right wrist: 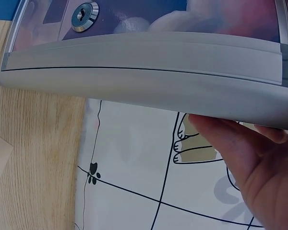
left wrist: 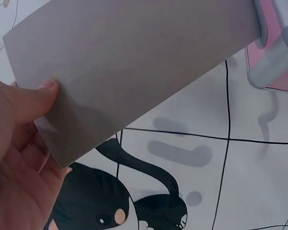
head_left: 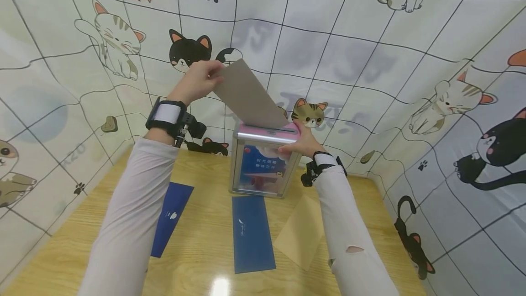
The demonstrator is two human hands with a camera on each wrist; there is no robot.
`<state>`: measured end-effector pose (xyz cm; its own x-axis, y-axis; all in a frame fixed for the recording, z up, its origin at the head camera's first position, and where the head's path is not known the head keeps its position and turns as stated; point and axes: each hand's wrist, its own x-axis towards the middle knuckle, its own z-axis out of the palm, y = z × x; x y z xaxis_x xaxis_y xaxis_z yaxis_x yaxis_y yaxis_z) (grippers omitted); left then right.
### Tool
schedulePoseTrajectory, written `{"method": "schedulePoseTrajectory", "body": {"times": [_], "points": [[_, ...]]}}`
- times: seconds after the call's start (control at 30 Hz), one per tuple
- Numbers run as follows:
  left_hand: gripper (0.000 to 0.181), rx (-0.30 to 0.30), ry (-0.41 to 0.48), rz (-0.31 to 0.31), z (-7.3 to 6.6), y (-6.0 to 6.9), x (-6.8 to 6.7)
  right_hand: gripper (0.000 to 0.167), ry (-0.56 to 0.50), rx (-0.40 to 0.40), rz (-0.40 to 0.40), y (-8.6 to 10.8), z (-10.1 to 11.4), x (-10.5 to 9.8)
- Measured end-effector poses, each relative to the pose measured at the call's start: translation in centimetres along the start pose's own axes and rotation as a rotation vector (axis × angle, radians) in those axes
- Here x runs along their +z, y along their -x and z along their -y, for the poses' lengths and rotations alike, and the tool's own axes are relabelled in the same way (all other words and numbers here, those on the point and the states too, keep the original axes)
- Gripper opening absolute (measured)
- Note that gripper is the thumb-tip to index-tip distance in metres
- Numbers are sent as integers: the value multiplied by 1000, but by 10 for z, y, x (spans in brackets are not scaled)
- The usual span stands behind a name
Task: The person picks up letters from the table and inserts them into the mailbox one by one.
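My left hand [head_left: 199,81] pinches one end of a plain grey-brown envelope [head_left: 246,92], thumb on the near face, as the left wrist view also shows. The envelope slants down to the right, its lower edge at the slot in the pink top of a box [head_left: 267,130]. How far it goes in is hard to tell. That box has a silver frame and a clear front with a blue printed picture. At its top right corner, my right hand [head_left: 303,140] grips it, thumb at the front. In the right wrist view a keyhole lock [right wrist: 84,17] shows on the box.
On the wooden table [head_left: 205,241] lie a dark blue envelope [head_left: 174,216] at the left, a blue envelope [head_left: 252,236] before the box, and a tan envelope [head_left: 302,234] partly under the right forearm. Behind and beside the table hangs a cat-print cloth [head_left: 345,54].
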<state>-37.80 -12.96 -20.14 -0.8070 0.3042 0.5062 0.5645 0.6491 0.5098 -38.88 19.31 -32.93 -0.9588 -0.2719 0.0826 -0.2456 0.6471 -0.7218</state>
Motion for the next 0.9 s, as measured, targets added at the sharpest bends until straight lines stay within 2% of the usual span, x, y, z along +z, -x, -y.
{"method": "schedulePoseTrajectory", "body": {"times": [0.2, 0.37, 0.7, 0.8, 0.9], "points": [[23, 43, -16, 73, -15, -9, 11, 102, -15, -17, 0, 3, 4, 0], [21, 66, -26, 130, -22, -13, 25, 104, 2, -6, -3, 5, 7, 1], [23, 121, -111, 210, -31, -25, 50, 104, -4, 1, -16, 5, 7, 0], [25, 150, -132, 228, -30, -26, 59, 104, -21, -3, -3, 9, 13, -1], [25, 153, -139, 249, -30, -26, 68, 103, -53, 3, 11, 15, 22, -2]]}}
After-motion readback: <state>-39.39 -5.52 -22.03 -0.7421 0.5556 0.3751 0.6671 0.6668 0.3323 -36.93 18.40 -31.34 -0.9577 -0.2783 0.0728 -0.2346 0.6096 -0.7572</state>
